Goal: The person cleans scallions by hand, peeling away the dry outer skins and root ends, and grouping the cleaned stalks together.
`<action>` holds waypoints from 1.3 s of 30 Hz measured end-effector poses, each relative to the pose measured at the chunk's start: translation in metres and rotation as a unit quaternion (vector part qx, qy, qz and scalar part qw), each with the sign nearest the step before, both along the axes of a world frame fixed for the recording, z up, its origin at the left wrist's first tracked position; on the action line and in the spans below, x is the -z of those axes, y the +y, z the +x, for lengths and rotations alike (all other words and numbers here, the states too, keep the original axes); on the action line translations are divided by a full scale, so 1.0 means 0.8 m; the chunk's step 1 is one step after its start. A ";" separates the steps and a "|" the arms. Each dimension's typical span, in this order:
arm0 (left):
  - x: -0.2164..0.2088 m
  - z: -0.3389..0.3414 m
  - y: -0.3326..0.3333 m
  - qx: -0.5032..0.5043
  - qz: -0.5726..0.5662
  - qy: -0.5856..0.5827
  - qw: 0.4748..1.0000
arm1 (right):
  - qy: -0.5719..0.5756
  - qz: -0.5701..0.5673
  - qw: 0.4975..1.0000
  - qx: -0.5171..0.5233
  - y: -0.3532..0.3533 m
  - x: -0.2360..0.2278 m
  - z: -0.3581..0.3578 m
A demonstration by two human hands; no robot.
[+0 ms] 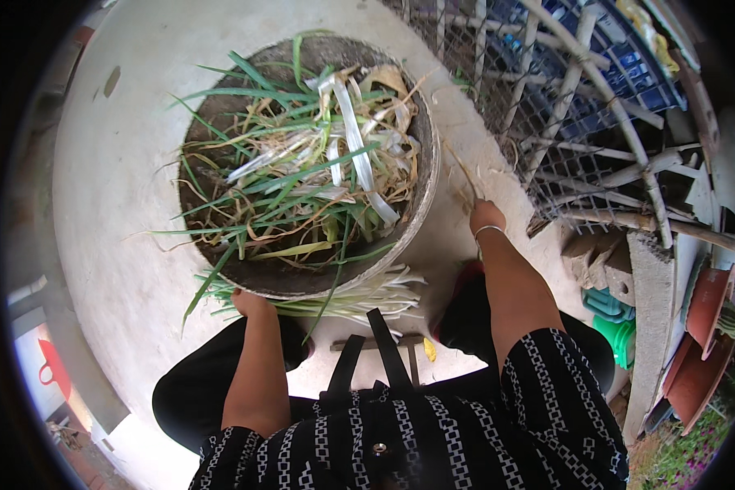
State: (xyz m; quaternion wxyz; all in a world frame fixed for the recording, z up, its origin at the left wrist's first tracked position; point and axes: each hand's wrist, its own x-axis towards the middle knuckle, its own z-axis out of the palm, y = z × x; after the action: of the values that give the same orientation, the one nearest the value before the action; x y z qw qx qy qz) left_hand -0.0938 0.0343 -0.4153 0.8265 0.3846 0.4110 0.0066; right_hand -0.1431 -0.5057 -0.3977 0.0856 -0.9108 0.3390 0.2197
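Observation:
A wide round basin (434, 163) with a worn rim stands on the pale floor in front of me. It holds tangled green onion leaves (282, 192), dry roots and husks, and white plastic strips (354, 139). On the floor against its near side lies a row of cleaned spring onions (376, 296), pale stalks to the right, green tops to the left. My left hand (255, 304) is closed at the basin's near-left rim, beside the green tops; its fingertips are hidden. To the right of the basin, my right hand (487, 216) pinches a thin dry onion leaf (464, 170).
A wire-mesh and stick fence (559, 106) stands at the upper right, a blue crate (621, 69) behind it. Bricks (600, 260), a green plastic container (616, 339) and reddish pots (706, 302) are at my right. A small yellow leaf (429, 349) lies between my feet.

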 end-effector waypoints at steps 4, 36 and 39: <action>-0.156 0.077 -0.098 -0.020 0.324 0.115 0.939 | -0.216 -0.062 0.973 -0.051 -0.047 -0.125 0.096; -0.536 0.118 -0.093 0.208 -0.038 -0.409 0.887 | -0.420 0.842 0.338 0.029 0.265 -0.466 0.194; -0.531 0.120 -0.097 0.186 -0.006 -0.394 0.900 | -0.334 0.811 0.480 0.019 0.270 -0.481 0.184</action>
State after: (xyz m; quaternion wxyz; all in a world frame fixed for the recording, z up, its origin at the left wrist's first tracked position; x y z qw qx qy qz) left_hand 0.0024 -0.0430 0.0095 0.9093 0.4153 -0.0270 0.0014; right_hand 0.0037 -0.2894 -0.0132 0.8970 -0.4348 -0.0266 0.0750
